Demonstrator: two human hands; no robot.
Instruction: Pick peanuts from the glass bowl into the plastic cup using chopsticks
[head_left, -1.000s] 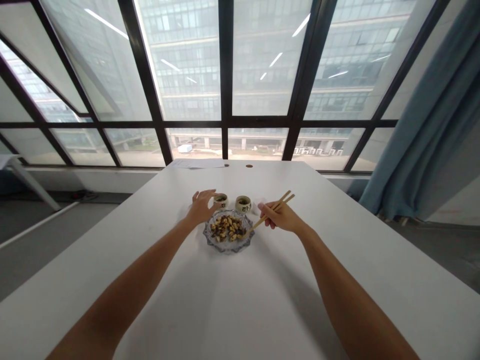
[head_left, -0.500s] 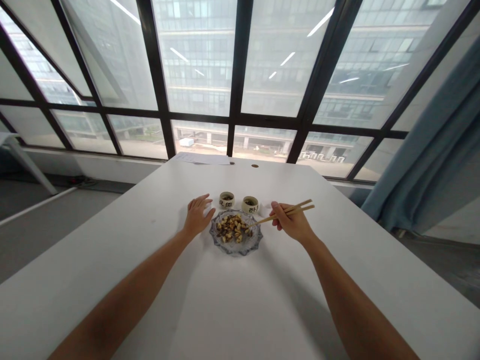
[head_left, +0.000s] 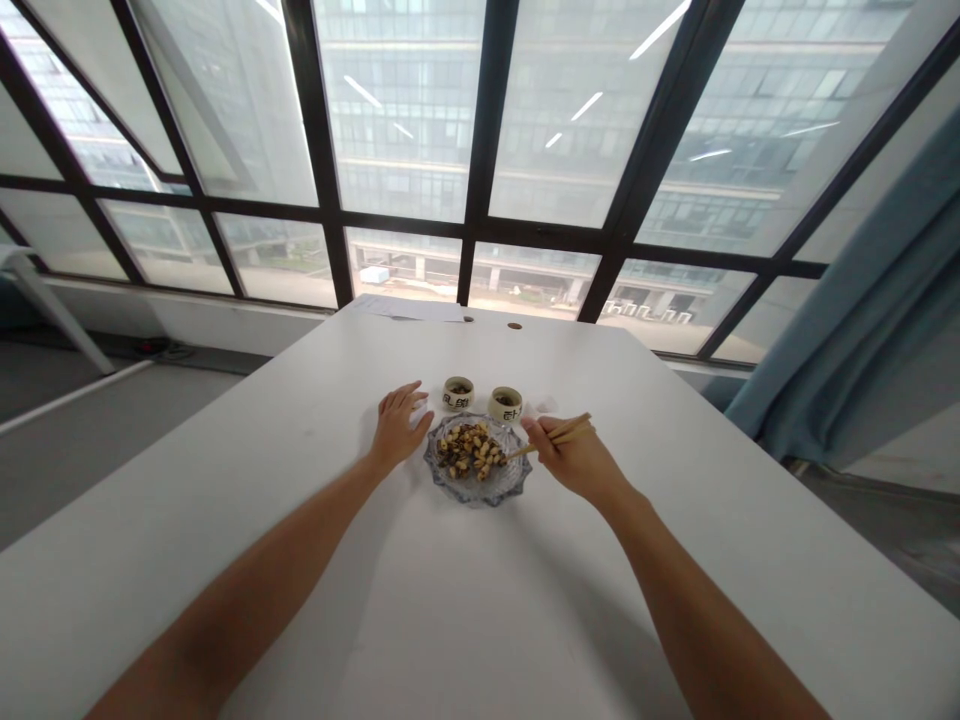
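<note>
My right hand (head_left: pixel 571 456) is closed around a pair of wooden chopsticks (head_left: pixel 573 428). Their tips reach into a clear glass bowl (head_left: pixel 480 494) with a scalloped rim, at the right edge of a heap of pale and dark brown pieces (head_left: pixel 469 450) that look like nuts or seeds. Left of the bowl, my left hand (head_left: pixel 397 428) rests with fingers spread and holds nothing. Just behind the bowl stand two small cream cups with dark lettering, a left cup (head_left: pixel 457 394) and a right cup (head_left: pixel 505 404), both with dark contents.
A white table (head_left: pixel 450 610) bears everything. Sheets of paper (head_left: pixel 409 308) lie at its far edge, near a small brown round thing (head_left: pixel 514 326). Something clear (head_left: pixel 541 404) sits right of the cups. Windows rise behind, and a blue curtain (head_left: pixel 847 300) hangs at right.
My right hand has shifted slightly left and down, and the chopsticks' rear ends have swung closer to the hand. The left hand has hardly moved. The whole view has shifted slightly.
</note>
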